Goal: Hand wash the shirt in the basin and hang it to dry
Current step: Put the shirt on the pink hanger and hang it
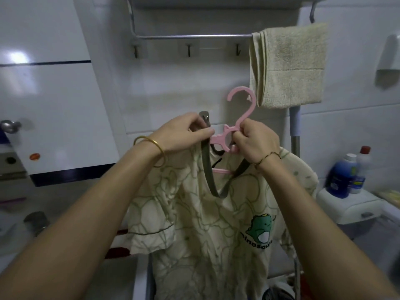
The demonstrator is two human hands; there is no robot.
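Note:
A cream shirt (201, 230) with green line print and a green dinosaur on the chest hangs in front of me, draped on a pink plastic hanger (242, 113). Its olive neckband forms a V below the hanger. My left hand (184, 133) pinches the shirt's collar at the hanger's left side. My right hand (255, 141) grips the hanger's neck just under the hook. The hook points up, free of the metal towel rail (190, 36) above. The hanger's lower bar is mostly hidden inside the shirt.
A beige towel (290, 63) hangs on the right of the rail. Small wall hooks (189, 50) sit beneath it. A white cabinet (49, 100) stands at the left. Bottles (344, 176) rest on a white dispenser at the right. The white basin edge (138, 278) lies below.

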